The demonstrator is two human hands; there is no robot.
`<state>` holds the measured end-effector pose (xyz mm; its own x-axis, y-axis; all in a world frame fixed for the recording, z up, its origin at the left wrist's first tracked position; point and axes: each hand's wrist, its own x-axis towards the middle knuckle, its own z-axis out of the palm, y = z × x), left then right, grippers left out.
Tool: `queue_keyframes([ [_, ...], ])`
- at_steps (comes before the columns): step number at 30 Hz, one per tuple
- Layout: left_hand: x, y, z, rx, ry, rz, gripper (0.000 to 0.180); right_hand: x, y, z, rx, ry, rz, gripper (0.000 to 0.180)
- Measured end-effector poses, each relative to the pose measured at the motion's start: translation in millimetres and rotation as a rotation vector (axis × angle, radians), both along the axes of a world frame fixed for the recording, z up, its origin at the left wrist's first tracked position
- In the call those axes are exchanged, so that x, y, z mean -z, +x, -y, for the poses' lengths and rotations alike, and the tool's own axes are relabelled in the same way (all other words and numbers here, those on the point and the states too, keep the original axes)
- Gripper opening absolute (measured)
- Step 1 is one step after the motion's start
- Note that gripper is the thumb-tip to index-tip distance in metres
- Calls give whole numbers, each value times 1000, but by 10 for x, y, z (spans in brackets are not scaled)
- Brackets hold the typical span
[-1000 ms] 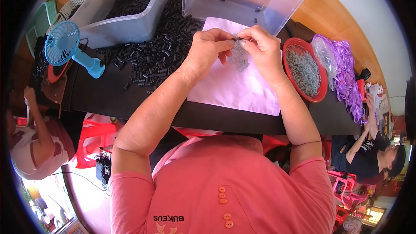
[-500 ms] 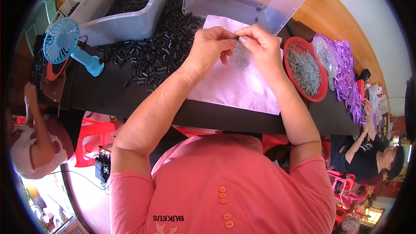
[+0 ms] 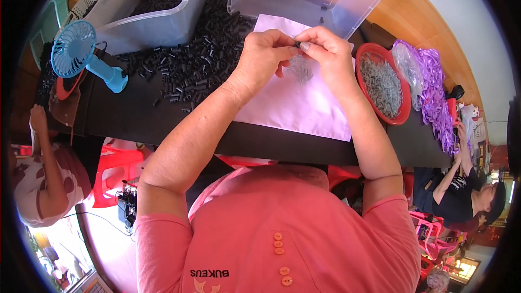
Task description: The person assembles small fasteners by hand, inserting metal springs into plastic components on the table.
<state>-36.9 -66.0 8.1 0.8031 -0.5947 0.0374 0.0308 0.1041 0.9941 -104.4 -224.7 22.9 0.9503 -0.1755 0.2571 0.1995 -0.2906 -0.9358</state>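
Note:
My left hand and my right hand meet fingertip to fingertip above a pale pink cloth. Pinched between them is a small black tubular piece, mostly covered by the fingers. Below my fingers, a little heap of clear-grey bits lies on the cloth. A spread of short black tubes covers the table to the left of my left hand. Beside my right forearm, a red bowl holds many more of the grey bits.
A clear bin of black tubes stands far left, another clear bin at the back. A blue fan sits left; purple ribbons and a plastic bag lie right. Other people work at both sides.
Both hands stay together at nearly the same spot, with only slight shifts of the fingers around the black piece. The whole view has moved a little.

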Motion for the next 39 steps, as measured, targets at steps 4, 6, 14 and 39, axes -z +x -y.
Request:
queue_keyframes([
  [4, -3, 2, 1, -3, -3, -3, 12, -6, 8, 43, -6, 62, 12, 10],
  [6, 1, 1, -3, -1, 5, -3, 13, -4, 12, 46, -5, 25, 25, 10],
  [14, -28, -22, -15, 0, 40, 23, 13, -48, -22, 8, 30, -30, 22, 9],
  [39, -67, 10, -55, 120, -103, -97, 11, -179, -46, -1, -71, -468, 450, 24],
])
